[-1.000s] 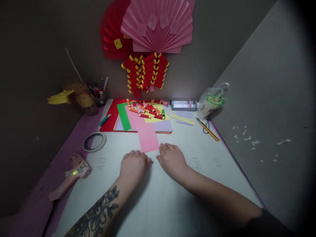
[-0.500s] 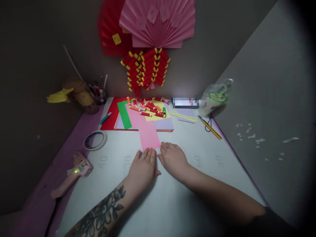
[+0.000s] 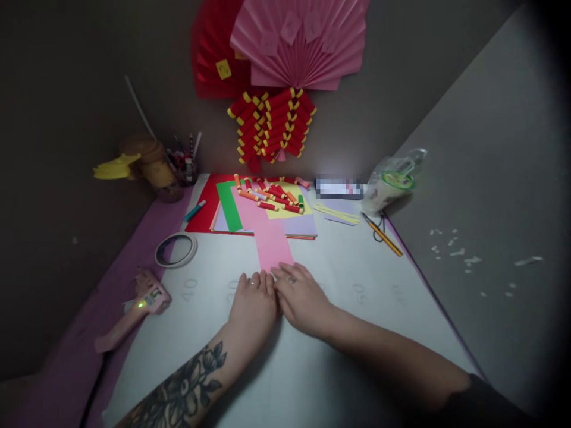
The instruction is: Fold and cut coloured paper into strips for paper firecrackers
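A pink paper strip (image 3: pixel 273 245) reaches from the paper stack down to my hands. My left hand (image 3: pixel 254 302) lies palm down on the white table mat (image 3: pixel 357 368), its fingertips just below the strip's near edge. Beside it, my right hand (image 3: pixel 303 297) rests palm down, fingers extended, its fingertips at the strip's lower edge and its thumb side against my left hand. Both hands look flat with nothing gripped; what lies under the palms is hidden. Small red and orange paper rolls (image 3: pixel 279 201) are scattered on the coloured paper behind the strip.
At left are a tape roll (image 3: pixel 194 249), a pink glue gun (image 3: pixel 129 321), a drink cup (image 3: pixel 154 169) and a pen holder (image 3: pixel 187 169). At right lie a yellow pencil (image 3: pixel 386 238), yellow strips (image 3: pixel 336 213) and a bagged cup (image 3: pixel 392 181). Paper fans (image 3: pixel 303 47) hang behind.
The view has shifted slightly. My right hand has moved left against my left hand, its fingers now nearer the middle of the strip's lower edge.
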Action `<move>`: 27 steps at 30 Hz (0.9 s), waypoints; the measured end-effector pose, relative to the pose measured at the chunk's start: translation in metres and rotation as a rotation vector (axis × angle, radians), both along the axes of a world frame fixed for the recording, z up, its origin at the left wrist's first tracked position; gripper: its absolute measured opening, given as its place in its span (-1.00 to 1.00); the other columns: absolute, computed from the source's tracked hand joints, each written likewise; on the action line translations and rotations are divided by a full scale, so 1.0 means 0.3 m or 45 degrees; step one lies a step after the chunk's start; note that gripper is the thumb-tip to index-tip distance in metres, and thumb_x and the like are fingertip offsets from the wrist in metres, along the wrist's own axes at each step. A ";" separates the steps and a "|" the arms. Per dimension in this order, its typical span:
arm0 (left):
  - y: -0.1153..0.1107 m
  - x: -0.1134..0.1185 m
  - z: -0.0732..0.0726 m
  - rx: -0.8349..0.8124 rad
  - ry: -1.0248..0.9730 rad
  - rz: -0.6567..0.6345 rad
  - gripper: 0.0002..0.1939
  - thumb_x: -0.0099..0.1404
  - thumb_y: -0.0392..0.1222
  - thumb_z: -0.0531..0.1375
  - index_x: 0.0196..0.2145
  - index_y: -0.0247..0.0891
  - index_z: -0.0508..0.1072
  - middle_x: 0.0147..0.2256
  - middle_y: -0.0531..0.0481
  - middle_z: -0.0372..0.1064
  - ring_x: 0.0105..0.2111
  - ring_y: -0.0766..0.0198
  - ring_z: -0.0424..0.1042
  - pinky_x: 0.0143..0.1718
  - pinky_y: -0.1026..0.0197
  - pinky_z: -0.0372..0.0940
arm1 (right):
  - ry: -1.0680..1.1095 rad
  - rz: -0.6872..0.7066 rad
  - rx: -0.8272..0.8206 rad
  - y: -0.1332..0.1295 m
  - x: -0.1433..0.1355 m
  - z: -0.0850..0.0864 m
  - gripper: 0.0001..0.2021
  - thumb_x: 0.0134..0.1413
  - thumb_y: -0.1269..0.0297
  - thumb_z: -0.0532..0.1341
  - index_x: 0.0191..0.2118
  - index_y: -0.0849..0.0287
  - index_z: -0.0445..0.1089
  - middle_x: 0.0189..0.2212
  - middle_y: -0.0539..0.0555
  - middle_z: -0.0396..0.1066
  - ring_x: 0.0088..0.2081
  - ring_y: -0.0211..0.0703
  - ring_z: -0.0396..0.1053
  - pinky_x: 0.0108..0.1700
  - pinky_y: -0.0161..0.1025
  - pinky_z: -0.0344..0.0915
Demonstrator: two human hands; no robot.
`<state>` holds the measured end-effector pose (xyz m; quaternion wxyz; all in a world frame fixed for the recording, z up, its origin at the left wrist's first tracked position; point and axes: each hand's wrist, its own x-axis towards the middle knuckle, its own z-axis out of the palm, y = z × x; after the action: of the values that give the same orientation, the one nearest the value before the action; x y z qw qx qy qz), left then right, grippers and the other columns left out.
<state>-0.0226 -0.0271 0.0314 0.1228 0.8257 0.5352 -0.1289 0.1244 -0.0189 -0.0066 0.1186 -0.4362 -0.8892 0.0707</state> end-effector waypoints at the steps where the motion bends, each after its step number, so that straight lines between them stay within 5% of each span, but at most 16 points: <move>1: 0.001 -0.001 0.004 -0.013 0.002 -0.004 -0.51 0.32 -0.37 -0.06 0.20 -0.45 0.22 0.19 -0.35 0.14 0.16 -0.08 0.19 0.15 -0.18 0.03 | 0.011 0.060 -0.042 -0.003 -0.008 -0.003 -0.61 0.17 0.39 0.01 0.09 0.29 0.32 0.15 0.18 0.28 0.20 -0.01 0.12 0.24 -0.02 -0.02; 7: 0.011 -0.016 0.010 0.040 -0.039 -0.005 -0.55 0.32 -0.23 0.03 0.14 -0.37 0.30 0.15 -0.32 0.23 0.05 -0.07 0.30 0.10 -0.14 0.06 | -0.107 -0.076 -0.109 0.011 -0.008 0.001 -0.54 0.11 0.42 0.05 0.15 0.40 0.22 0.01 0.31 0.38 0.09 0.00 0.25 0.13 -0.10 0.12; 14: 0.043 -0.036 0.009 0.130 -0.121 0.006 -0.77 0.31 -0.19 0.05 -0.20 -0.32 0.46 -0.25 -0.23 0.46 -0.19 0.01 0.40 -0.13 0.00 0.21 | -0.348 -0.287 -0.008 0.034 0.021 0.045 -0.88 0.09 0.40 0.09 -0.26 0.23 0.35 -0.51 0.17 0.41 -0.32 0.02 0.34 -0.18 -0.15 0.17; 18: 0.100 -0.064 -0.028 0.221 -0.281 0.091 -0.73 0.33 -0.29 -0.02 -0.21 -0.25 0.47 -0.32 -0.14 0.46 -0.22 0.11 0.37 -0.17 0.11 0.22 | -0.312 -0.258 0.036 0.056 0.045 0.039 -0.88 0.14 0.38 0.06 -0.26 0.22 0.33 -0.51 0.14 0.41 -0.35 -0.02 0.33 -0.24 -0.19 0.12; 23: 0.168 -0.083 -0.084 0.454 -0.474 0.233 -0.64 0.30 -0.12 0.06 0.02 -0.25 0.37 -0.03 -0.16 0.35 -0.02 0.06 0.27 0.01 0.06 0.17 | -0.135 -0.176 -0.043 0.088 0.081 0.031 -0.84 0.24 0.33 0.01 -0.23 0.21 0.31 -0.43 0.09 0.43 -0.29 -0.10 0.35 -0.23 -0.24 0.14; 27: 0.190 -0.091 -0.097 0.448 -0.479 0.313 -0.49 0.24 -0.01 0.13 0.11 -0.26 0.30 0.00 -0.16 0.33 0.01 0.02 0.25 0.03 0.03 0.15 | -0.068 -0.130 -0.069 0.079 0.077 0.031 -0.87 0.20 0.30 0.08 -0.21 0.21 0.32 -0.30 0.12 0.42 -0.21 -0.09 0.35 -0.16 -0.22 0.18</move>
<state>-0.0500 0.0299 0.0024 0.0894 0.7728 0.6132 0.1373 0.1474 0.0047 0.0028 0.0864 -0.4856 -0.8665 0.0768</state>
